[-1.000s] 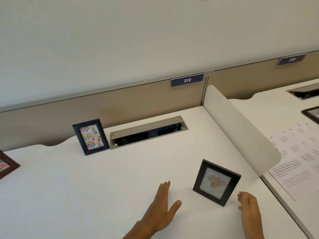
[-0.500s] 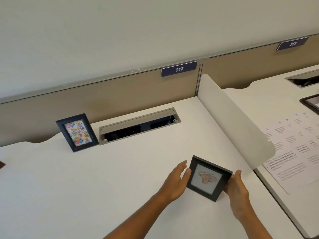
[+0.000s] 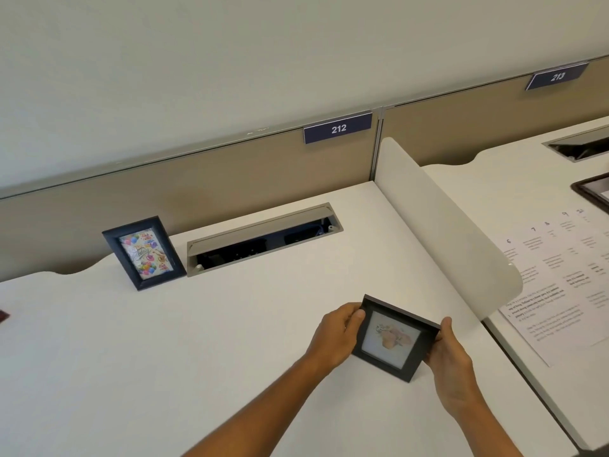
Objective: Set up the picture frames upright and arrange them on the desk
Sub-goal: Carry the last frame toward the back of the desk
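A small black square frame with a pale flower picture is gripped from both sides over the white desk. My left hand pinches its left edge and my right hand clasps its right edge. The frame tilts back, its lower corner at or just above the desk. A dark blue frame with a colourful birthday card stands upright at the back left, leaning slightly. A sliver of a brown frame shows at the left edge.
An open cable tray is sunk into the desk behind the frames. A white curved divider bounds the desk on the right. Beyond it lie a printed sheet and another dark frame. A beige partition runs along the back.
Both hands came in from the desk surface and closed on the black frame's sides. The frame has tipped back from standing upright. The view has shifted slightly.
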Tool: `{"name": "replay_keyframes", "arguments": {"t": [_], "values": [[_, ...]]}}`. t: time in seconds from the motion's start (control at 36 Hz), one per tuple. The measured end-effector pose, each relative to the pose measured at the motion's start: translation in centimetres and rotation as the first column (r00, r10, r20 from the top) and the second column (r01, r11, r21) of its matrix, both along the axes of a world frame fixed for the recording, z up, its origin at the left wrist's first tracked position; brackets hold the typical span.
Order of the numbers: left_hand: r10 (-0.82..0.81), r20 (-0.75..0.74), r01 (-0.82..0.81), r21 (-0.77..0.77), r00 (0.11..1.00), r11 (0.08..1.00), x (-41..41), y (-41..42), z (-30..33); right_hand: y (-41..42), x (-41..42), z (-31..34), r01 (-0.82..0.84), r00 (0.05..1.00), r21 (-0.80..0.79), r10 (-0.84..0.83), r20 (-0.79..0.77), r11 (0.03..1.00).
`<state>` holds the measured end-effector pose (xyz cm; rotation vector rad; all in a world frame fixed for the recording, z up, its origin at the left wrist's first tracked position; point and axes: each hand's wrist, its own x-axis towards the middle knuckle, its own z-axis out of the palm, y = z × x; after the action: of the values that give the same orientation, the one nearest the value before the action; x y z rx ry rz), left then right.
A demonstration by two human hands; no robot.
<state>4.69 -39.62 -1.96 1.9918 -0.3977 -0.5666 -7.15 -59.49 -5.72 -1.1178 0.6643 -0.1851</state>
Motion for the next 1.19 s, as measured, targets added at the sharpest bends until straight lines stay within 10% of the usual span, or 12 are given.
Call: {"name": "replay_keyframes", "arguments": {"t": [1.19], "values": [[0.287, -0.163, -0.313, -0.168, 0.944, 0.935, 29.6, -11.0, 2.7, -9.9, 35.8, 4.1, 0.013, 0.999, -0.151, -0.02, -0.046, 0.988]]}}
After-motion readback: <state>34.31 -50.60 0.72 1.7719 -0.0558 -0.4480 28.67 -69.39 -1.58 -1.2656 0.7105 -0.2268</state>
